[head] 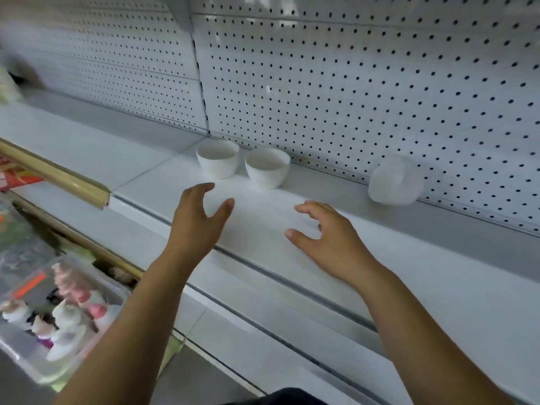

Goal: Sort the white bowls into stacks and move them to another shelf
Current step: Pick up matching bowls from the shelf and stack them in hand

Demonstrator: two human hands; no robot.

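While the fingers [201, 189] of the left hand [198, 220] are spread wide with the thumb out, they've got hold of nothing and just hang above the shelf [438, 287]. Same deal with the right hand [327, 241]: palm down, fingers loosely curved, nothing in it, and I can't tell if the tips actually touch the surface. Just past the left hand's fingertips sit the first bowl [217, 159] and the second bowl [267, 169]. Both are white, upright and side by side, nearly touching, at the back of the shelf by the pegboard [380, 97]. Off to the right, well apart from those, is a blurry white blob [393, 182] against the pegboard. It might be a third bowl on its side, but it's too smeared to say. Both forearms run off the bottom edge. Lower left there's a clear plastic bin [26, 366], cut off by the frame, with small figurines [70, 317] inside, too blurry to count. Count-wise: two hands, two definite bowls, one maybe-bowl, one bin, and one tan rail [58, 176] at the left.
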